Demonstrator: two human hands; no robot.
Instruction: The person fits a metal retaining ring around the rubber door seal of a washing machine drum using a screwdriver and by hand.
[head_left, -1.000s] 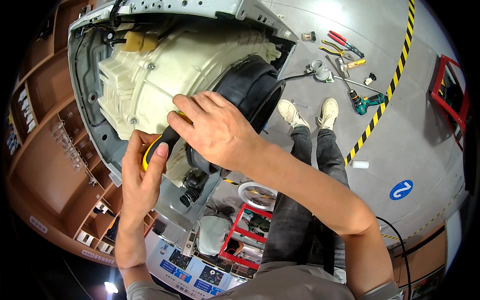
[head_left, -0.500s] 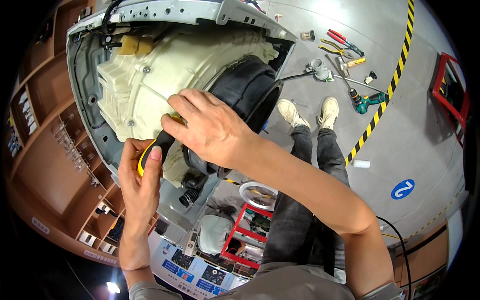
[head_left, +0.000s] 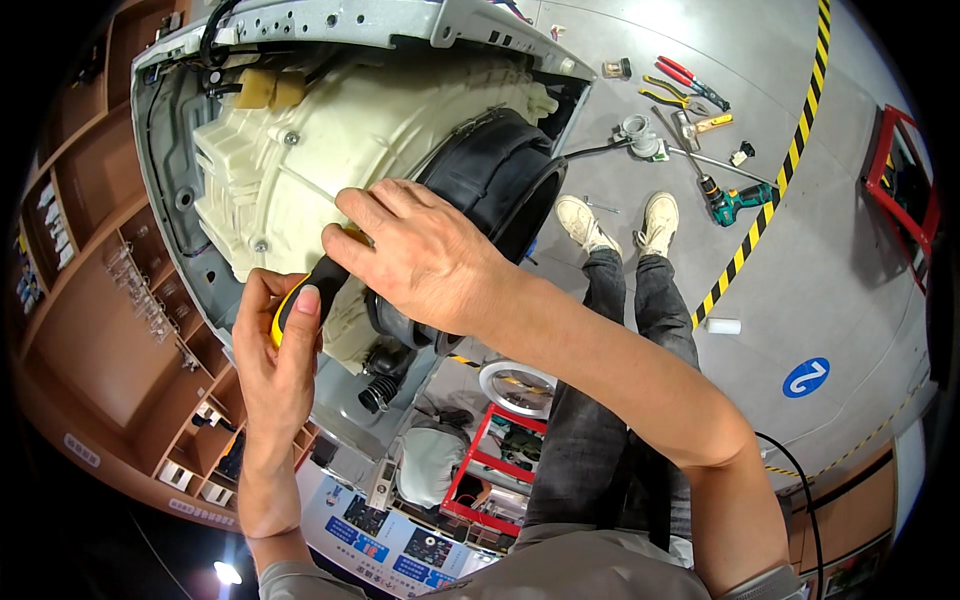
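Note:
A thick yellow-and-black screwdriver handle (head_left: 325, 280) slants up and to the right in front of a cream plastic washing-machine tub (head_left: 330, 130). My left hand (head_left: 275, 350) is closed round its lower yellow end, thumb pressed along the side. Around the upper black end the fingers of my right hand (head_left: 420, 255) are curled, its back toward me. The tool's tip is hidden behind that hand. A black rubber door gasket (head_left: 490, 165) sits on the tub, close beside my right hand. The tub lies within a grey metal cabinet (head_left: 165, 200).
On the floor at right lie pliers (head_left: 690, 85), a hammer (head_left: 700, 125), a green drill (head_left: 735, 205) and a grey pump-like part (head_left: 635, 135). A round white door ring (head_left: 515, 390) and a red-framed cart (head_left: 490, 465) stand below. Wooden shelves (head_left: 110, 380) line the left.
Both hands keep their hold on the handle. My left hand has shifted very slightly up and left; the right looks almost unmoved.

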